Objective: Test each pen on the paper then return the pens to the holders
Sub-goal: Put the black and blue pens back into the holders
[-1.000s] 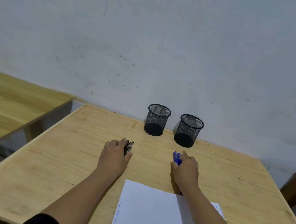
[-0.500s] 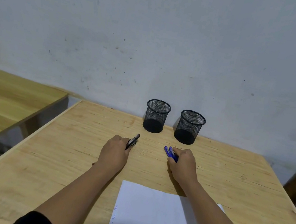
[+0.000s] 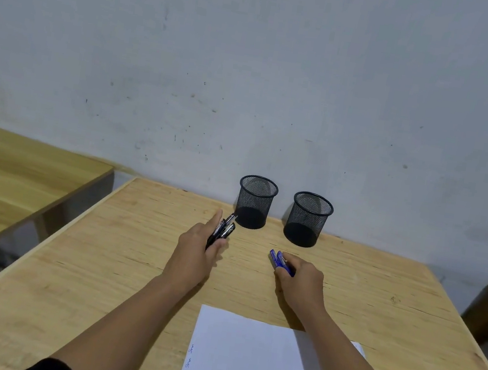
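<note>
Nearest to us lay the sheet of paper (image 3: 245, 359) at the front edge of the wooden desk (image 3: 63, 284), with a short column of blue pen marks down its left margin. Our right forearm crossed over its upper right corner.

Further out, our two hands were apart, each curled round its own bundle. Our left hand (image 3: 195, 250) gripped the black pens (image 3: 222, 230) — their tips stuck out past the fingers, slanted up and away toward the holders, with the forefinger stretched alongside them. Our right hand (image 3: 301, 280) sat low over the desk and clutched the blue pens (image 3: 278, 259), whose ends pointed up and to the left; we could not tell whether they touched the wood.

Beyond the hands stood two black mesh holders, upright at the back of the desk close to the wall. The left holder (image 3: 255, 202) was just past the tips of the black pens, and the right holder (image 3: 308, 220) stood beyond the blue ones — neither showed a pen inside.

To the left, across a gap, was a second wooden desk (image 3: 16, 176), and behind everything rose the pale, speckled wall (image 3: 252, 75).
</note>
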